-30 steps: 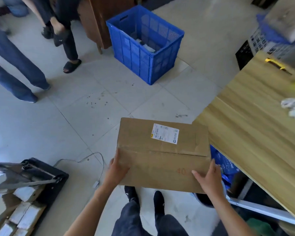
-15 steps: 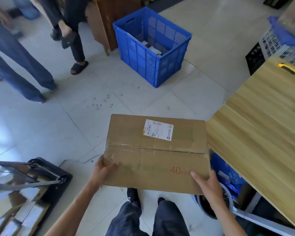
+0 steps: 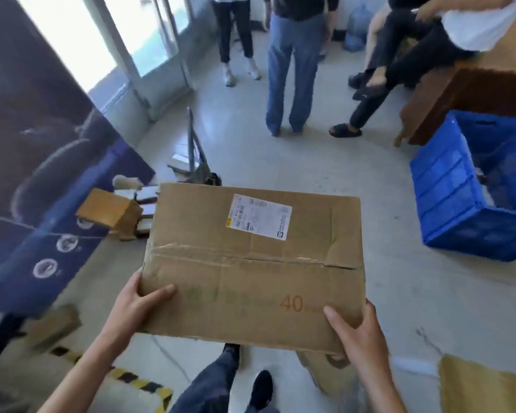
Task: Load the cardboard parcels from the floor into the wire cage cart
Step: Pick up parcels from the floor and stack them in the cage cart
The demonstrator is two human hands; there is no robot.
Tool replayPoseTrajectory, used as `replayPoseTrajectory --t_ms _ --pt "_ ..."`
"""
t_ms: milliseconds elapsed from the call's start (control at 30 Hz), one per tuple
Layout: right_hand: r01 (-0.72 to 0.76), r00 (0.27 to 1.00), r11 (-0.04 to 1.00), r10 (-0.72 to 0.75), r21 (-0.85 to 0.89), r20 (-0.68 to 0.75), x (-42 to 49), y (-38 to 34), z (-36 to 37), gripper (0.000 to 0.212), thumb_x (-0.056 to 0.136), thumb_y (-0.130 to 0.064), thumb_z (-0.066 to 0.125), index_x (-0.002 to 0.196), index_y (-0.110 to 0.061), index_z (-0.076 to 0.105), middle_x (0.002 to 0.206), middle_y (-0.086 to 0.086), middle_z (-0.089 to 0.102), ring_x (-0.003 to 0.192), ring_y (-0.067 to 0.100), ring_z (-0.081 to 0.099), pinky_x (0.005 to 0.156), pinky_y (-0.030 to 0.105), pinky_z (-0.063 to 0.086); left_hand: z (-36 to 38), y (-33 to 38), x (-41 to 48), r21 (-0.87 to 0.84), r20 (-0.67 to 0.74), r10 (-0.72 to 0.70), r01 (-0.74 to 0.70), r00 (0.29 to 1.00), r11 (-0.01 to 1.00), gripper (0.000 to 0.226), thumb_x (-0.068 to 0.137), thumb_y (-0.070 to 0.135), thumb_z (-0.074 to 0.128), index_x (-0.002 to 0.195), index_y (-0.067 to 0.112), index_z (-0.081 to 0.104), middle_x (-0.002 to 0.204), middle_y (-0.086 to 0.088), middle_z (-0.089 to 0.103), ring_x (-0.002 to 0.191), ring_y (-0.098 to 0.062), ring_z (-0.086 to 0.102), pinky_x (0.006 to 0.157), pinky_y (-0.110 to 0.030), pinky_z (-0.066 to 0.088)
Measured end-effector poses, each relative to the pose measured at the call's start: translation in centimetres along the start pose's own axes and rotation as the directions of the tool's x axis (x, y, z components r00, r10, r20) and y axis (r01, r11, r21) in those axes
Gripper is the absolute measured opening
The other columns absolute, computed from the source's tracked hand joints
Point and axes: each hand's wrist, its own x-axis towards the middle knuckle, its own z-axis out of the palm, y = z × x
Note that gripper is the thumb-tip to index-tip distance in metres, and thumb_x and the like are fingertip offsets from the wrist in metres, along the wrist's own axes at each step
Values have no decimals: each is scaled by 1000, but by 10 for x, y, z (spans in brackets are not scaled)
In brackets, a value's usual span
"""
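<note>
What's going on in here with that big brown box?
Someone is carrying a cardboard parcel in front of them, off the floor. Their left hand grips its near left corner and their right hand grips the near right corner, thumbs on top. A blue crate sits on the floor to the right, and a few people stand ahead. The parcel isn't in any cart yet.

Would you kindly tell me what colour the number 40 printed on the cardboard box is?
Orange-red, on the cardboard box; the head view shows it.
</note>
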Motion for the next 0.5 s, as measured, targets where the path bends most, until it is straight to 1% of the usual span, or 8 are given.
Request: replayPoseTrajectory --t_ms 100,133,200,233,300,367,433,500 --pt "109 976 991 -91 -82 197 -11 -30 45 59 76 -45 83 123 -23 54 115 -1 65 109 27 63 96 45 49 -60 -35 -56 -80 -201 -66 50 977 996 55 60 53 88 109 46 64 102 16 74 86 -6 71 72 -29 55" --pt "145 959 984 -115 -102 258 -17 -41 64 64 76 -47 82 127 -22 52 117 0 64 111 27 62 97 46 49 -80 -47 -75 -96 -265 -82 59 961 994 56 58 55 88 108 45 65 102 16 74 85 -5 71 72 -29 55" --pt "232 913 963 -168 -134 372 -35 -60 103 69 76 -48 81 131 -21 51 121 0 62 113 27 60 98 45 48 -121 -72 -113 -117 -404 -130 90 905 989 67 51 62 84 109 36 65 99 19 73 82 -1 70 69 -27 53" --pt "279 881 950 -196 -139 432 -47 -70 124 67 76 -49 81 130 -21 51 121 0 63 112 27 60 98 45 48 -142 -84 -135 -144 -472 -171 116 865 983 72 47 65 82 109 33 64 97 18 73 81 -1 69 68 -25 52" --pt "366 803 919 -232 -147 549 -77 -88 166 62 76 -50 80 124 -23 52 120 0 65 111 27 61 98 47 48 -180 -110 -181 -226 -579 -255 148 774 963 76 43 67 81 109 34 63 95 12 72 84 -5 68 68 -24 50" --pt "451 719 877 -246 -166 650 -113 -101 207 61 77 -52 80 122 -22 52 119 1 65 112 28 61 98 47 48 -211 -139 -233 -281 -665 -314 162 678 946 77 44 67 80 111 35 60 98 16 66 86 -4 63 68 -20 45" --pt "520 638 839 -256 -161 726 -157 -108 247 60 76 -52 80 121 -23 51 118 1 65 112 28 61 97 47 48 -235 -166 -286 -329 -727 -358 160 586 930 74 47 64 80 112 35 59 100 18 63 86 -2 59 67 -19 41" --pt "568 566 809 -254 -148 784 -205 -107 284 57 75 -50 82 116 -28 50 114 1 65 110 28 62 97 49 49 -256 -195 -341 -376 -763 -396 148 511 915 69 49 59 87 108 37 60 99 19 63 87 0 59 68 -19 42"
